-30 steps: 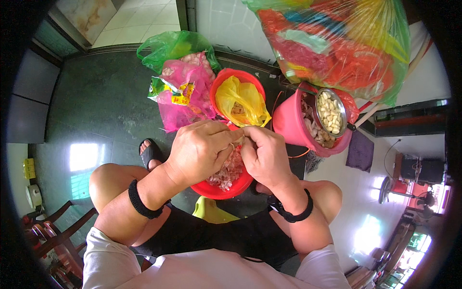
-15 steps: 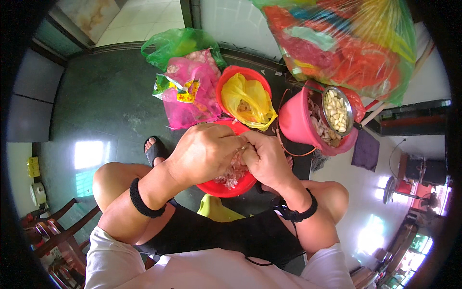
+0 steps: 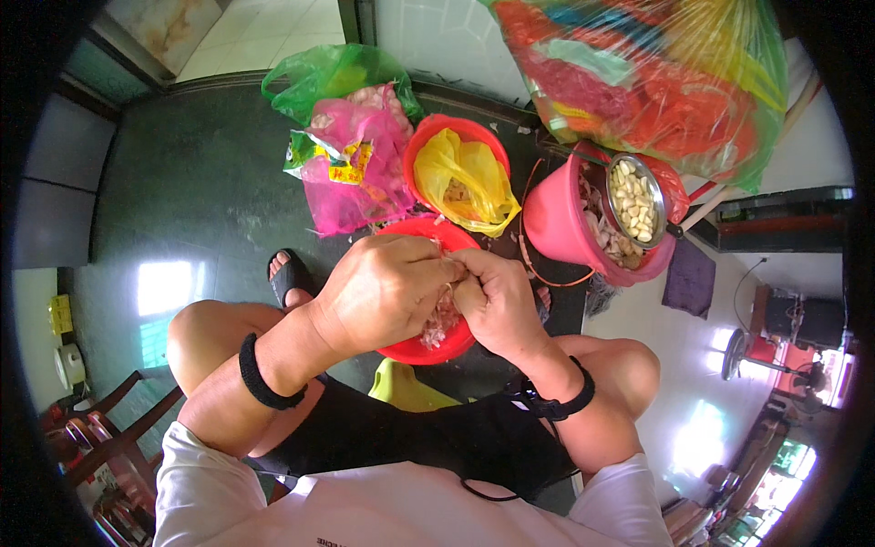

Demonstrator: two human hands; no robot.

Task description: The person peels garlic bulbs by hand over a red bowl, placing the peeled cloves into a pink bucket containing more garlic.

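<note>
My left hand (image 3: 378, 290) and my right hand (image 3: 501, 303) meet fingertip to fingertip over a red basin (image 3: 401, 352). Both are closed in a pinch, and what sits between the fingers is too small and covered to name. Papery garlic skins (image 3: 441, 326) lie in the basin below. To the right, a metal bowl of peeled garlic cloves (image 3: 633, 199) rests on a pink bucket (image 3: 553, 219) that holds more skins. Behind the basin stands another red container (image 3: 428, 137) with a yellow plastic bag (image 3: 478, 164) in it.
A pink mesh bag (image 3: 351, 196) with garlic bulbs lies beside a green plastic bag (image 3: 337, 77) at the back left. A large clear bag of colourful bags (image 3: 647, 100) fills the back right. A yellow-green stool (image 3: 406, 387) stands between my knees; a fan (image 3: 734, 354) is far right.
The view has shifted slightly, so the surroundings sit a little differently in the picture. My hands stay pinched together over the basin, with only slight finger movement.
</note>
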